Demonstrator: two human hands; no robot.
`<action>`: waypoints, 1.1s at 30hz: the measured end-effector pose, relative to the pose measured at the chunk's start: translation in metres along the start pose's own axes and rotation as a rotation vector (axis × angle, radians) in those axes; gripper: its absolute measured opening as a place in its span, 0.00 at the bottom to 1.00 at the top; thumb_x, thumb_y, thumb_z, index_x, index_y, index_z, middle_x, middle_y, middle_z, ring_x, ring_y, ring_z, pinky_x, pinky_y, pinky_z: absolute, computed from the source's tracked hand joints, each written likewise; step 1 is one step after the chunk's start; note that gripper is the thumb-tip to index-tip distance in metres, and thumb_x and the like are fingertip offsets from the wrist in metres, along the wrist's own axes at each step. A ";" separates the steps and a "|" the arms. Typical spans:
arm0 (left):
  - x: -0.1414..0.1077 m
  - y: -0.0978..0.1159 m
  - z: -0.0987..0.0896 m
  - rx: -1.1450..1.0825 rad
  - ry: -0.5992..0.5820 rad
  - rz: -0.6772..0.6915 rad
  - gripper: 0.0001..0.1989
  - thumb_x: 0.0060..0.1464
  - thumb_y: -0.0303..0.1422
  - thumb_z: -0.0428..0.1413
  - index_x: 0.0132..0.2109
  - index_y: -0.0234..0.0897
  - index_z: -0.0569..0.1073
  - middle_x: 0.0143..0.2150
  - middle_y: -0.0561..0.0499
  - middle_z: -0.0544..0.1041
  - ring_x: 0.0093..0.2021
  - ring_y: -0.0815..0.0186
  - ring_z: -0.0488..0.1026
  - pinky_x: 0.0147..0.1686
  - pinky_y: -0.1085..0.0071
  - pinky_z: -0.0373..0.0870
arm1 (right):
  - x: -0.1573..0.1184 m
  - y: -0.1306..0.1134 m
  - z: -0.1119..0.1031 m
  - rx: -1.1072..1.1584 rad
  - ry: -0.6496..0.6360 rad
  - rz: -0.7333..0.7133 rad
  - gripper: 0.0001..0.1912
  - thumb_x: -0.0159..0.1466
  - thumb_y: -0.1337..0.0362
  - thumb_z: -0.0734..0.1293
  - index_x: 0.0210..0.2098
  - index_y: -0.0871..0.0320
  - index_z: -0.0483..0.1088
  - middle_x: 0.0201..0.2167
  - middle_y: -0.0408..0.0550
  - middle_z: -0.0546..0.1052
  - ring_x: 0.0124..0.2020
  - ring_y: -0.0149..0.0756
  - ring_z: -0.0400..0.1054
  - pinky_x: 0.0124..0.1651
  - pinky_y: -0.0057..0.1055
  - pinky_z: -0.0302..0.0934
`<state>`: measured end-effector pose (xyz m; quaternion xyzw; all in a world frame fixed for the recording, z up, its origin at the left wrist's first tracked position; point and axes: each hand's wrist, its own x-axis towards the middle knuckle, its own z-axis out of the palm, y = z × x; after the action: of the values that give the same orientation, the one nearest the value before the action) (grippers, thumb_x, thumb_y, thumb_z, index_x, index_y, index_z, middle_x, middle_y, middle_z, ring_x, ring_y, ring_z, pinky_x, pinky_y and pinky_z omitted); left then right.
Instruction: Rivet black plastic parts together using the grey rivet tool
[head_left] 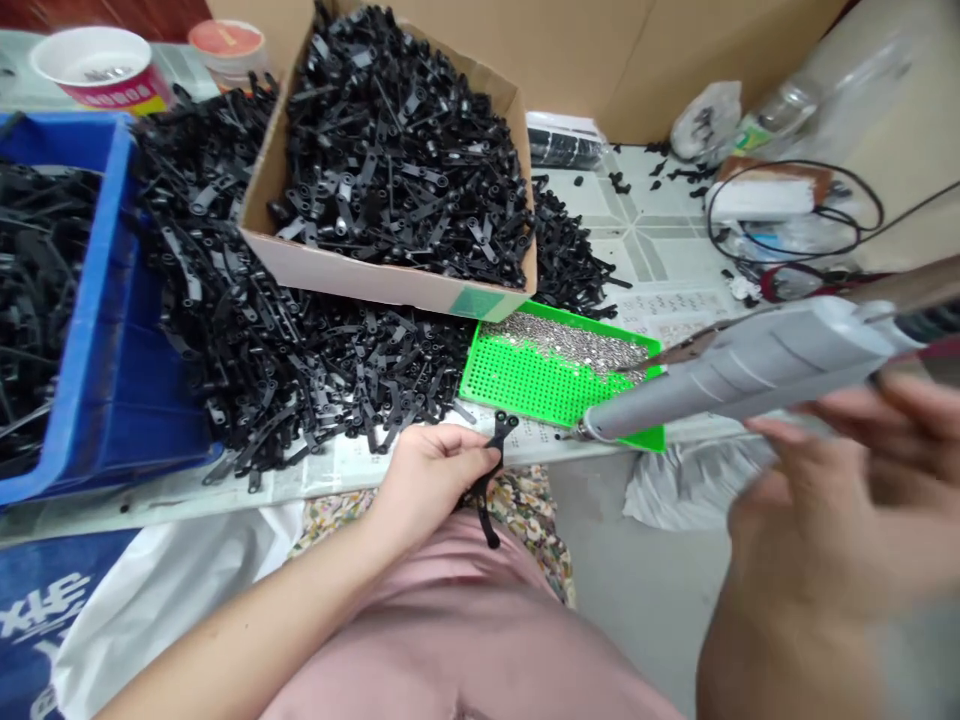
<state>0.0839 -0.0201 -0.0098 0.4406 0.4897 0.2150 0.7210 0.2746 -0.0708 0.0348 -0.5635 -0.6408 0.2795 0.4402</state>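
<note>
My left hand (442, 460) is closed, pinching a black plastic bracket (487, 500) with rounded, holed ends between thumb and fingers, above my lap. To the right, a grey electric screwdriver (735, 370) points down and leftward, its bit by the lower edge of the green tray (517, 380). Small silvery screws (562, 340) lie along the tray's far side. My right hand (840, 500) is just below and beside the screwdriver's rear part, smeared by motion. I cannot tell whether its fingers grip the tool.
A cardboard box (390, 275) heaped with black plastic parts stands behind the tray. More loose parts (337, 370) cover the table around it. A blue crate (127, 330) is at left, with a white tub (94, 60) behind. Black cable (795, 250) loops at right.
</note>
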 end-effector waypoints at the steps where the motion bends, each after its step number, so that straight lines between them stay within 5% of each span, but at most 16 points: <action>1: 0.003 -0.003 0.007 0.003 -0.009 -0.006 0.10 0.47 0.33 0.58 0.22 0.33 0.75 0.20 0.53 0.73 0.21 0.73 0.61 0.24 0.75 0.57 | -0.001 0.002 -0.004 0.027 0.043 0.014 0.14 0.56 0.61 0.68 0.43 0.55 0.71 0.32 0.47 0.76 0.35 0.39 0.71 0.38 0.36 0.68; 11: 0.040 -0.025 0.070 0.022 0.034 -0.051 0.09 0.46 0.34 0.58 0.24 0.34 0.76 0.21 0.51 0.74 0.22 0.72 0.62 0.23 0.75 0.56 | 0.015 0.058 -0.043 0.474 0.649 -0.026 0.14 0.50 0.67 0.69 0.37 0.56 0.72 0.24 0.41 0.73 0.22 0.34 0.69 0.26 0.32 0.66; 15: 0.046 -0.024 0.084 0.004 0.035 -0.118 0.08 0.46 0.33 0.58 0.24 0.33 0.76 0.20 0.51 0.74 0.21 0.73 0.61 0.22 0.75 0.56 | 0.017 0.083 -0.042 0.490 0.705 -0.043 0.16 0.57 0.62 0.63 0.44 0.59 0.68 0.22 0.45 0.75 0.18 0.37 0.70 0.20 0.31 0.63; 20: 0.051 -0.019 0.097 0.007 0.082 -0.116 0.09 0.46 0.33 0.58 0.23 0.32 0.75 0.19 0.51 0.73 0.19 0.74 0.59 0.21 0.76 0.54 | 0.018 0.106 -0.040 0.490 0.831 -0.135 0.16 0.59 0.53 0.61 0.40 0.56 0.69 0.14 0.37 0.68 0.09 0.31 0.58 0.12 0.30 0.55; 33: 0.052 -0.020 0.103 -0.008 0.100 -0.128 0.08 0.44 0.34 0.59 0.25 0.33 0.75 0.20 0.51 0.75 0.22 0.71 0.66 0.22 0.76 0.57 | 0.019 0.113 -0.038 0.522 0.835 -0.119 0.12 0.57 0.54 0.63 0.34 0.55 0.70 0.14 0.37 0.67 0.10 0.31 0.58 0.14 0.31 0.55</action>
<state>0.1963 -0.0355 -0.0397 0.3941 0.5516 0.1922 0.7096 0.3619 -0.0344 -0.0399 -0.4608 -0.3492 0.1554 0.8010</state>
